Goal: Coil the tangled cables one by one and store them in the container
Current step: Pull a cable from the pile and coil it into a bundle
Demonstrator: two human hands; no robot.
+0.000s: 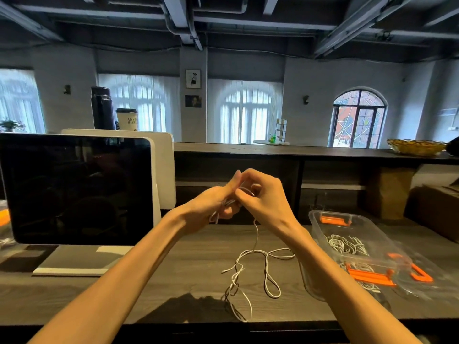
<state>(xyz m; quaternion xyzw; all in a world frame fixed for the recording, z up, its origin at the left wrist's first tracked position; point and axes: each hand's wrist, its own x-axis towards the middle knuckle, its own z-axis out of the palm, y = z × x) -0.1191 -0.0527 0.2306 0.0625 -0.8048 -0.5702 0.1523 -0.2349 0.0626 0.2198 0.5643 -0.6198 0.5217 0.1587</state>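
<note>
Nearest you, below your raised hands, the loose end of the thin white cable [250, 271] sprawls in tangled loops on the dark wood-grain desk [193, 249], its lowest strands reaching almost to the near edge. From those loops a single strand climbs straight up into your grip.

Your left hand [218, 199] and right hand [260, 197] meet above the desk, fingertips touching. Your left hand is closed around a small bundle of cable turns, with a short loop hanging out beneath the palm. Your right hand pinches the strand between thumb and fingers right against the left fingertips, and the rising strand passes under its palm.

To the right of your grip and lower, the clear plastic container with orange latches [320, 227] sits on the desk beside your right forearm, already holding coiled white cables [345, 244]. Its clear lid with orange clips [422, 274] lies just beyond it to the right.

To the left of your grip stands a dark-screened white-framed monitor [77, 189]. Behind it, farther off, a black flask [101, 108] and a white paper cup with a black lid [127, 119] stand side by side.

Far right, on the raised counter [273, 150] beyond your hands, rests a woven yellow basket [414, 146].
</note>
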